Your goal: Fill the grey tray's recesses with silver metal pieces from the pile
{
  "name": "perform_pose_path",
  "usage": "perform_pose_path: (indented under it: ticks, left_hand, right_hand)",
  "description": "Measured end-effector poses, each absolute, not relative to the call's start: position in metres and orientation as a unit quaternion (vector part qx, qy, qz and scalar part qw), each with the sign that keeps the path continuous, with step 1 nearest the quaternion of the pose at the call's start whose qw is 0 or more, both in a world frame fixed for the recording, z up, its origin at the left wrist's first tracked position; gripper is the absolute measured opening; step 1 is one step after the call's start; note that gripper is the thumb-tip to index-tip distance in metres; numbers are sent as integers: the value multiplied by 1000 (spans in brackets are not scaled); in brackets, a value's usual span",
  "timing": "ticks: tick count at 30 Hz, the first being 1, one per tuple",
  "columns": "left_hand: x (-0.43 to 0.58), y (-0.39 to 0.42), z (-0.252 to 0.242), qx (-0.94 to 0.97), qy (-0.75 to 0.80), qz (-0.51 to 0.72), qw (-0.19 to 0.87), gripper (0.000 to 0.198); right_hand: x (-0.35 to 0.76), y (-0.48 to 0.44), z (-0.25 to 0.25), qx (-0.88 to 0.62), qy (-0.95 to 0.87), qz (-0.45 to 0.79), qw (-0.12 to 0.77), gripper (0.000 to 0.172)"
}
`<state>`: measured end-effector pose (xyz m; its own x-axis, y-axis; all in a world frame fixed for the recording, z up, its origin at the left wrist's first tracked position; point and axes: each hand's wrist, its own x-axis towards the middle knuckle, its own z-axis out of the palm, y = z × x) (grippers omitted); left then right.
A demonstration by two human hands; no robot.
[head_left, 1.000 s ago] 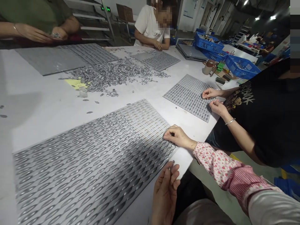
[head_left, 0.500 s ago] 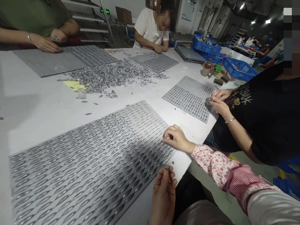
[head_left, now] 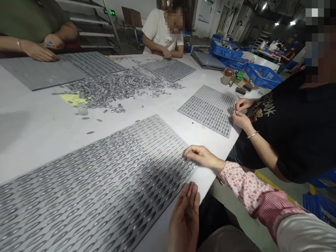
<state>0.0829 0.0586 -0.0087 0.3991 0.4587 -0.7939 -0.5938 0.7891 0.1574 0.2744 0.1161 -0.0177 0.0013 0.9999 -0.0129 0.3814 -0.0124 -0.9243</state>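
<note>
A large grey board (head_left: 89, 182) lies before me, covered with rows of shiny, pointed-oval metal pieces; a paler patch at its far right shows thin lines between the rows. At the board's right edge is my right hand (head_left: 201, 155), in a floral sleeve, its thumb and fingers pinched together; whatever they hold is hidden. My left hand (head_left: 185, 215) is at the near right edge, palm turned inward. Its fingers point up, stretched and slightly cupped. Shadow covers the palm, so I cannot tell if a small piece lies there.
A heap of loose oval pieces (head_left: 112, 85) lies beyond my board, beside a yellow paper (head_left: 75, 99). On the right, a co-worker's hands (head_left: 241, 113) touch a smaller board (head_left: 207, 110). Two other people work opposite. A mug (head_left: 228, 76) and blue crates (head_left: 264, 74) stand at the back right.
My left hand has uncurled from a pinch, its fingers now stretched upward. My right fingers have closed into a tighter pinch at the board's edge. The view has shifted slightly.
</note>
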Motion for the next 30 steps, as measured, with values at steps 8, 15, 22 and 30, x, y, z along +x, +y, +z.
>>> perform_pose_path:
  ticks: [8,15,22,30]
  left_hand:
    - [77,53,-23,-35,471,297,830,26]
    - [78,51,-32,-47,474,288,831,18]
    - [76,60,-23,-86,367,311,873,28]
    - [79,63,-29,-60,344,351,869,33]
  right_hand:
    - [293,147,-22,-640,-696,234,227,8]
    - [292,153,-29,-611,-738,206,199,11]
    - [275,128,-7,-561,-750,231,263,17]
    - [242,89,-1,-394,-822,345,223,21]
